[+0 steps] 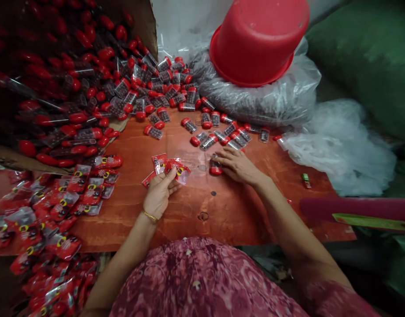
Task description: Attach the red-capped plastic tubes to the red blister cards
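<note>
Red-capped vial point(215, 167) under right hand point(238, 165), sachets point(171, 168) in left hand point(159, 193).

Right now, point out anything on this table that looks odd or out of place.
A red basin sits upside down and tilted on a clear plastic bag of dark contents. A small green and red item lies alone, away from the red-capped vials by the right hand. The left hand holds red packets.

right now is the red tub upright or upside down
Upside down. The red tub rests rim-down, a little tilted, on a clear bag of small dark pieces, its flat base facing up.
</note>
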A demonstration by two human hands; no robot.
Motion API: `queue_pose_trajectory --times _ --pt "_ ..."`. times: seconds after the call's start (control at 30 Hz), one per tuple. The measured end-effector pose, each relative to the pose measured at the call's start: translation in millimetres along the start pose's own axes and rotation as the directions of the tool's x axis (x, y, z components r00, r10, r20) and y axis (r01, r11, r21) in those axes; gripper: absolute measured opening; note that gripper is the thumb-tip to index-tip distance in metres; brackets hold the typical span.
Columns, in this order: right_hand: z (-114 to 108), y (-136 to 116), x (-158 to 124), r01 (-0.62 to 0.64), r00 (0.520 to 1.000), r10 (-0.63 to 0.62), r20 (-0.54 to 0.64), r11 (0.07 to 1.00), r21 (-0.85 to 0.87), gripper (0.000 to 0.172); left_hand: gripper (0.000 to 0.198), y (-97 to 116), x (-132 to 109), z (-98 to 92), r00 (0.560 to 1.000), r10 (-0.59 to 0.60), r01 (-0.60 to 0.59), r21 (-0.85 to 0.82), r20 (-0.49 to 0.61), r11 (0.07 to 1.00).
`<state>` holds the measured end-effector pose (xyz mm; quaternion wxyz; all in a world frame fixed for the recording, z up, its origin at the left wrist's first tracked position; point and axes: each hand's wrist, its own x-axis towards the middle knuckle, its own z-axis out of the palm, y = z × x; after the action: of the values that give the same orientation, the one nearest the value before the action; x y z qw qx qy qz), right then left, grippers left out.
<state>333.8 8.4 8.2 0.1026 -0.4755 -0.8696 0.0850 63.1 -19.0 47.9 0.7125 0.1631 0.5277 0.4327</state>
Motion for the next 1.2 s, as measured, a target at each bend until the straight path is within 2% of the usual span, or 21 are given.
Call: queue_pose_trajectory --times 0.07,0.17,0.27,0.37,0.5,0.7,0.77,0.83,0.9,1.0,1.2 --pt "8 -4 -4 0.009 1.0 -0.008 -0.017 0.999 0.039 0.025 0.035 -1 -1 0.6 1.0 -0.032 0.032 -0.017 0.001 0.999" --pt "19 -32 -13 -0.058 0.984 0.092 -0.15 0.974 0.217 0.025 0.035 -1 -2 -2.3 0.999 -0.037 0.038 -0.026 0.02 0.999" --pt "18 -72 -25 -0.096 0.953 0.228 -0.2 0.852 0.515 0.025 0.037 -1 -2 -5.5 1.0 -0.002 0.002 -0.014 0.021 1.0" --pt "7 -107 -27 -0.09 0.936 0.297 -0.191 0.723 0.684 0.019 0.039 -2 -3 -4.4 0.998 0.057 -0.057 0.035 0.011 0.998" --pt "-2 -130 -14 -0.153 0.917 0.379 -0.121 0.617 0.772 0.016 0.039 -5 -6 -1.4 0.985 0.159 -0.165 0.108 0.064 0.98" --pt "0 -136 -2 -0.304 0.878 0.463 0.121 0.346 0.888 0.023 0.031 -10 -4 -10.1 0.944 0.304 -0.328 0.283 0.126 0.901" --pt "0 -137 -3 -0.325 0.855 0.495 0.153 0.283 0.903 0.025 0.03 -11 -2 -12.4 0.925 0.359 -0.379 0.349 0.124 0.857" --pt "-2 -137 -5 -0.331 0.835 0.531 0.145 0.273 0.903 0.023 0.028 -12 -1 -12.5 0.911 0.399 -0.409 0.369 0.107 0.835" --pt "-3 -137 -7 -0.333 0.826 0.547 0.133 0.284 0.899 0.021 0.028 -11 0 -10.9 0.914 0.394 -0.402 0.326 0.094 0.856" --pt "-6 -136 -11 -0.318 0.83 0.543 0.127 0.274 0.908 0.021 0.027 -10 0 -7.6 0.928 0.361 -0.372 0.277 0.092 0.886" --pt "-7 -139 -9 -0.32 0.837 0.533 0.124 0.294 0.901 0.02 0.025 -10 -1 -7.8 0.927 0.356 -0.374 0.332 0.116 0.866"
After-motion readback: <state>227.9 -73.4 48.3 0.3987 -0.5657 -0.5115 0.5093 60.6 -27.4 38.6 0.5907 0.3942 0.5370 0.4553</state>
